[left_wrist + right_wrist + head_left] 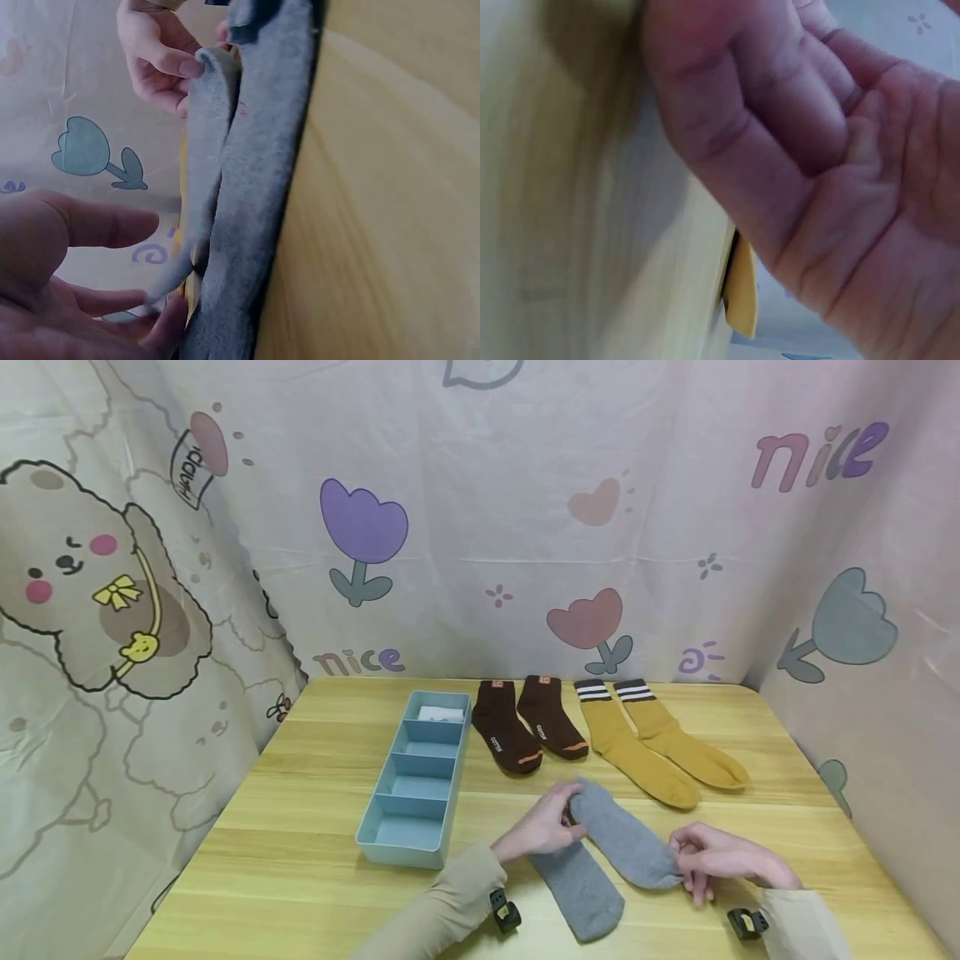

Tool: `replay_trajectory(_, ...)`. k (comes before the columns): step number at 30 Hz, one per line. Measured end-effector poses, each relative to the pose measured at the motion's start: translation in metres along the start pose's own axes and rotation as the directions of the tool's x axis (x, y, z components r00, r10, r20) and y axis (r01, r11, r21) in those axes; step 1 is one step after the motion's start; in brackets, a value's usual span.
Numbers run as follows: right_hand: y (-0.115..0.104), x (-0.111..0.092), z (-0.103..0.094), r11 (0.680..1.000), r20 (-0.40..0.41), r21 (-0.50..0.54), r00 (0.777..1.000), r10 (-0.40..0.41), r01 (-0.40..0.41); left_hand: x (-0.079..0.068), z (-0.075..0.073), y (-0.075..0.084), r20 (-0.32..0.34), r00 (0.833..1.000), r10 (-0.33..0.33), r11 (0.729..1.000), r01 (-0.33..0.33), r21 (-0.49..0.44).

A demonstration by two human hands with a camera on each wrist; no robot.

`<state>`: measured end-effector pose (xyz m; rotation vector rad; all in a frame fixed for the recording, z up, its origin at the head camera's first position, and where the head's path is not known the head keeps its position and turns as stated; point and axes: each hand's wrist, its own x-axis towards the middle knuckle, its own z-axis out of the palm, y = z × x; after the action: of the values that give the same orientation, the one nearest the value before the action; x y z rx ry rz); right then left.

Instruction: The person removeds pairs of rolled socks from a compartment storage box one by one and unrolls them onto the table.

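Observation:
Two grey socks are near the front of the table. One grey sock (626, 839) stretches slantwise between the hands, partly over the other grey sock (581, 893), which lies flat with its upper end hidden. My left hand (546, 822) holds the upper sock's far-left end between its fingers; in the left wrist view that end (169, 281) meets the fingertips. At the opposite end, my right hand (720, 856) pinches the sock between thumb and curled fingers. The right wrist view shows the curled fingers (727, 127) close over the tabletop, with the sock out of sight.
A light-blue organizer box (411, 831) with several compartments stands to the left, something white (441, 714) in its farthest one. Behind the hands lie brown socks (506, 727) and mustard socks (637, 760) with striped cuffs. A printed curtain (480, 527) surrounds the wooden table (285, 835).

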<state>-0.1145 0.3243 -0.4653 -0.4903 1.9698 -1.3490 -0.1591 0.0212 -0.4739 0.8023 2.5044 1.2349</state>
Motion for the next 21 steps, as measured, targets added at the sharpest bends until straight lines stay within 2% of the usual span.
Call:
replay_trajectory(2,0.0,0.0,0.0,0.998,-0.049,-0.059,0.998,-0.029,0.026,-0.003,-0.001,-0.001,-0.007,1.0,0.003,0.996,-0.002,0.09)
replay_trajectory(4,0.0,0.002,0.001,0.979,-0.107,-0.17,0.986,-0.131,0.112,-0.005,-0.004,-0.002,0.017,1.0,0.018,0.987,-0.021,0.158)
replay_trajectory(7,-0.005,0.008,0.006,0.909,-0.174,-0.348,0.937,-0.304,0.231,-0.007,-0.011,-0.007,0.109,0.991,0.076,0.97,-0.099,0.221)
replay_trajectory(9,-0.01,0.015,0.013,0.85,-0.174,-0.44,0.901,-0.397,0.29,-0.007,-0.018,-0.011,0.196,0.973,0.121,0.954,-0.169,0.249)
replay_trajectory(10,-0.013,0.02,0.017,0.832,-0.16,-0.461,0.893,-0.42,0.309,-0.006,-0.021,-0.012,0.237,0.961,0.144,0.946,-0.204,0.25)
replay_trajectory(13,-0.021,0.034,0.032,0.82,-0.117,-0.473,0.899,-0.422,0.324,-0.003,-0.027,-0.017,0.339,0.925,0.173,0.932,-0.266,0.248)
replay_trajectory(15,-0.025,0.042,0.042,0.819,-0.121,-0.5,0.914,-0.387,0.28,0.0,-0.028,-0.019,0.385,0.905,0.179,0.926,-0.287,0.246)
replay_trajectory(18,-0.028,0.051,0.053,0.822,-0.191,-0.549,0.935,-0.3,0.151,0.002,-0.028,-0.022,0.421,0.894,0.154,0.926,-0.279,0.255)
replay_trajectory(21,-0.029,0.054,0.059,0.819,-0.272,-0.573,0.939,-0.212,0.019,0.004,-0.025,-0.024,0.437,0.888,0.143,0.925,-0.277,0.261)
